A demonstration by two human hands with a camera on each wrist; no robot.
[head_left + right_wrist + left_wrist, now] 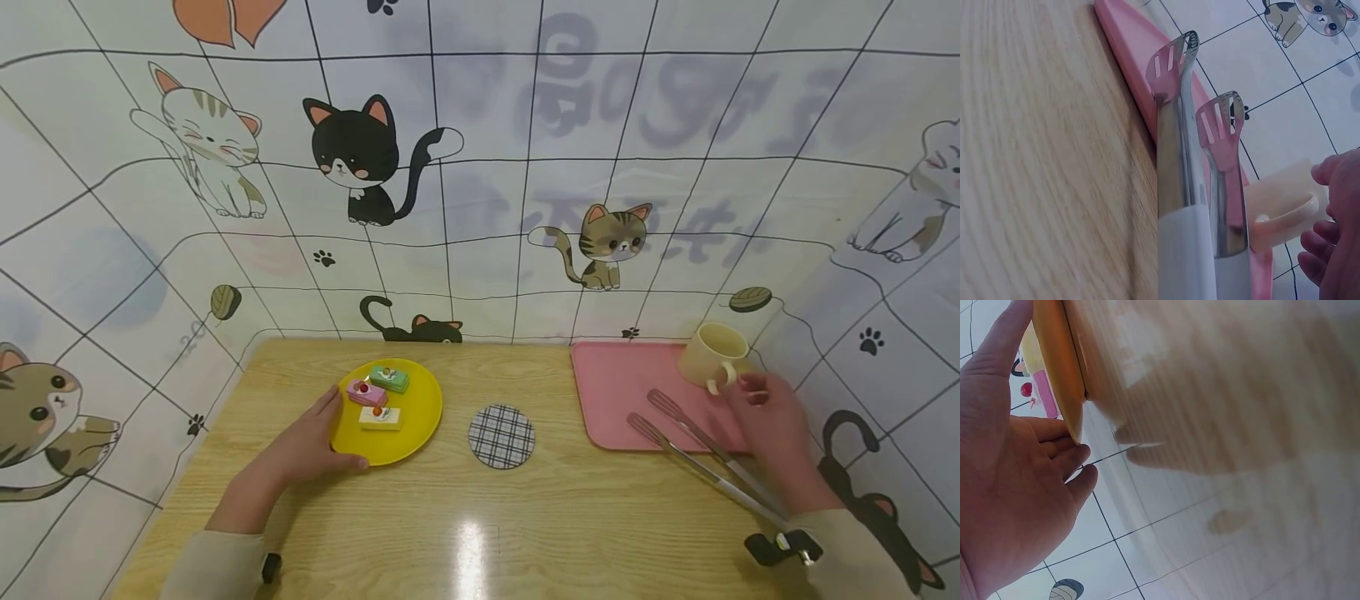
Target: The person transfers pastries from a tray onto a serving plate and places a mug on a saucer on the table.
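At the left, a yellow plate [420, 417] carries three toy cake slices: a green one [389, 379], a pink one [366, 393] and a pale yellow one [379, 418]. My left hand [307, 446] holds the plate's left rim, thumb at the near side and fingers farther round. Over the right end of a pink tray [607, 392], my right hand [772, 417] is beside a cream mug [708, 354]. In the right wrist view its fingers are loosely bent near the mug handle [1288, 215], and none is seen through it. Metal tongs [697, 467] lie partly on the tray, below that hand.
A round checked coaster [502, 437] lies on the wooden table [517, 533] between plate and tray. Behind and at both sides rises a white gridded sheet [487, 192] printed with cats. The tongs' pale handles [1186, 250] extend toward the right wrist.
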